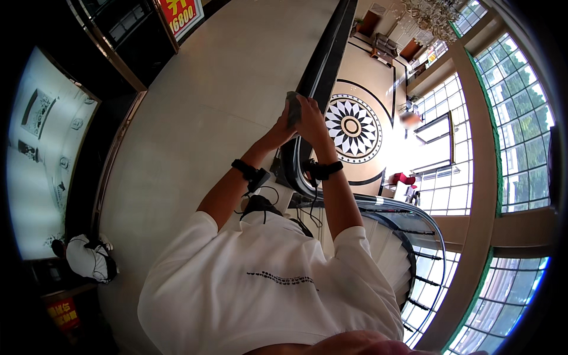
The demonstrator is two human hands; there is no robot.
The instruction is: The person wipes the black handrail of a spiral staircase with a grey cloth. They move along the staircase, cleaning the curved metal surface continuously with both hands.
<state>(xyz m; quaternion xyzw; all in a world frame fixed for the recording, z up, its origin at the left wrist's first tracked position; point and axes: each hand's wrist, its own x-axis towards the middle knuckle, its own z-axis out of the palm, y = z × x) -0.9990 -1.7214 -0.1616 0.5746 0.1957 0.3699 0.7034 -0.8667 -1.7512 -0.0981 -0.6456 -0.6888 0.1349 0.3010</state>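
Observation:
A dark grey cloth (293,110) is bunched between my two hands, in front of my body. My left hand (280,132) grips it from the left and below. On the other side, my right hand (312,120) has its fingers curled over the cloth's right edge. Both hands appear over or beside the black handrail (316,77) of a balustrade; whether the cloth touches the rail I cannot tell. A black band with a small device is strapped round each wrist, and cables hang below.
A curved staircase (386,244) with a glass-sided railing (437,226) descends at right. Beyond the balustrade lies a lower hall with a patterned floor medallion (352,126) and a chandelier (428,20). A person (88,259) bends down by the lit wall panel (49,146) at left.

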